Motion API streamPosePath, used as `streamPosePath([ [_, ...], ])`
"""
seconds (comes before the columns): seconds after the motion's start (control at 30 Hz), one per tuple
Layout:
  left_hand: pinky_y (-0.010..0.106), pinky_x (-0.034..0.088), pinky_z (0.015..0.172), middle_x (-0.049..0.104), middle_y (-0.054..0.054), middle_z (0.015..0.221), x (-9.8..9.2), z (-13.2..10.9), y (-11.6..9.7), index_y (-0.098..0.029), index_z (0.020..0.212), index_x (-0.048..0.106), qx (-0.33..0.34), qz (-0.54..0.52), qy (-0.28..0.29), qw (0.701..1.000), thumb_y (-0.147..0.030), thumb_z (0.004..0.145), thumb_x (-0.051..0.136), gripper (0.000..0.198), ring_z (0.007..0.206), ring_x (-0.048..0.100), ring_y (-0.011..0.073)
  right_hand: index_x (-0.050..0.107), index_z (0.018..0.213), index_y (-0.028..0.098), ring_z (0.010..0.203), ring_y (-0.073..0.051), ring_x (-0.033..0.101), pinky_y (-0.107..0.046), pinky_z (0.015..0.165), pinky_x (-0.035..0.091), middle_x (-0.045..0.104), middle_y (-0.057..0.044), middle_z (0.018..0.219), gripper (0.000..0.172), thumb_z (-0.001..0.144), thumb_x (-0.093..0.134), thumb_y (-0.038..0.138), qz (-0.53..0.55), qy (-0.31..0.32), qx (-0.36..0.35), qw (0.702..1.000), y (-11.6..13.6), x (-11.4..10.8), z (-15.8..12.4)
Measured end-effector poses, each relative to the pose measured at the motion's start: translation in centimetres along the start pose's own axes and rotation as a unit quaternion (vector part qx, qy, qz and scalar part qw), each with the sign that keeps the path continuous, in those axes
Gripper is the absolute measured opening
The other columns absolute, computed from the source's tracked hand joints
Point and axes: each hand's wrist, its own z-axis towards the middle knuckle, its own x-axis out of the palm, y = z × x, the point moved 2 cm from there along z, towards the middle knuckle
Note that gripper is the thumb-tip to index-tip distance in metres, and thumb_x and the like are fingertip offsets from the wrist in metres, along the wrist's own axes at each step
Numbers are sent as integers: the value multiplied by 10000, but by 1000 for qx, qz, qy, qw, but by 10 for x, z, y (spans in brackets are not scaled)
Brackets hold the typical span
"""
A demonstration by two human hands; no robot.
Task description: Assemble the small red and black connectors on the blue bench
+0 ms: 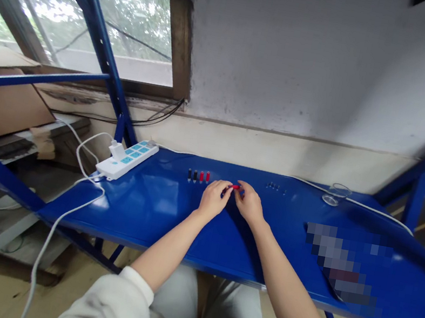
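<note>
Between my two hands, just above the blue table (149, 213), is a small red cylindrical piece (235, 187), too small to name its kind. My left hand (215, 197) pinches its left end, and my right hand (248, 200) has its fingers closed on the right end. To the left of my hands stand two black cylindrical pieces (195, 176) and two red cylindrical pieces (202, 176) in a short row. Several tiny metallic parts (273, 185) lie to the right, too small to make out.
A white power strip (128, 159) with a plug and white cable sits at the table's left end. A clear cup (331, 198) is at the back right, near a cable along the wall. A blurred-out flat object (342, 264) lies front right. Blue frame posts (119, 104) flank the table.
</note>
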Motion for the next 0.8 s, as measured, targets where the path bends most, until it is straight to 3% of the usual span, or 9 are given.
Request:
streamPosePath([
  [0.13,335,423,769,617,55,851,-6,16,-1,-208,899,614,22,44,34,998,-255,836,435,196,802,536,180,469,1169,158,738,-161,579,-288,659,452,611,-92,937,392,793,418,257,4,5,1,1000,-1,1,0],
  [0.33,349,379,813,602,64,899,-29,75,4,-203,800,638,64,110,131,983,-239,797,498,144,900,509,207,396,1234,149,672,-143,580,-253,602,434,620,-62,864,437,813,400,267,27,42,-10,999,9,0,-1],
  [0.43,384,349,841,590,78,907,-37,95,13,-188,733,638,41,155,163,974,-213,755,550,95,929,488,233,390,1243,146,654,-137,578,-245,590,426,618,-58,846,445,816,398,270,26,46,-8,999,9,-2,-1],
  [0.6,408,306,866,582,86,879,-35,94,31,-175,620,630,24,213,227,950,-195,718,587,109,938,466,247,417,1227,167,640,-128,573,-236,576,418,618,-60,871,426,811,409,259,19,56,-5,998,5,0,0],
  [0.8,420,281,867,578,81,892,-30,82,47,-178,644,634,8,223,239,945,-167,720,574,98,948,466,247,441,1204,180,632,-128,569,-239,572,418,622,-57,868,400,811,411,248,17,69,-8,997,6,2,-1],
])
